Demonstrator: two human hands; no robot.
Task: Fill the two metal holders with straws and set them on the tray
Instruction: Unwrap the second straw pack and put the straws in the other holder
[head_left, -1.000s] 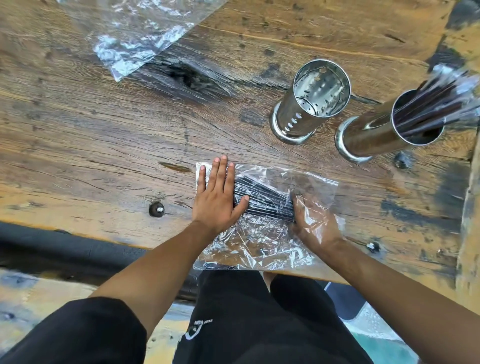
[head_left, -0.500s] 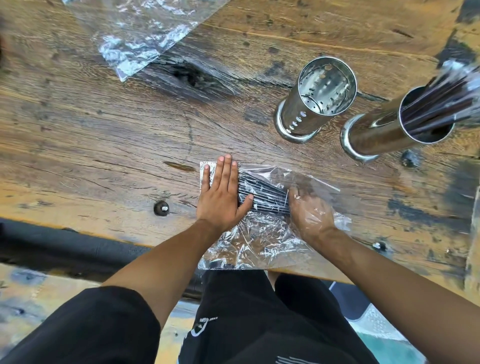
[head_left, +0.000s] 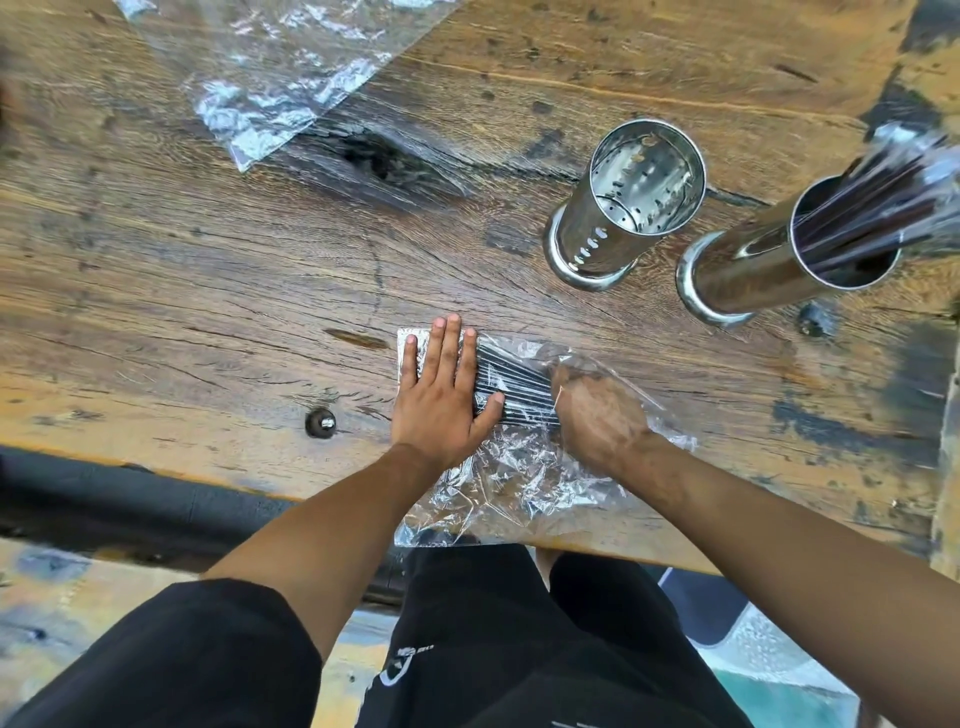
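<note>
A clear plastic bag (head_left: 519, 483) lies at the table's near edge with a bundle of black straws (head_left: 511, 384) inside. My left hand (head_left: 441, 400) lies flat on the bag's closed end, fingers spread, pressing it down. My right hand (head_left: 597, 415) is inside the bag's open end, its fingers closed around the straws' ends. An empty perforated metal holder (head_left: 623, 208) stands beyond the bag. To its right a second metal holder (head_left: 763, 270) contains wrapped straws (head_left: 893, 187) that lean out to the right.
An empty clear bag (head_left: 280, 67) lies at the far left of the wooden table (head_left: 208, 270). A bolt head (head_left: 320, 422) sticks up near the front edge, another (head_left: 815, 318) near the filled holder. No tray is in view.
My right hand has pushed further left inside the bag and closed around the straw ends. The left hand stays flat on the bag. The view has shifted slightly.
</note>
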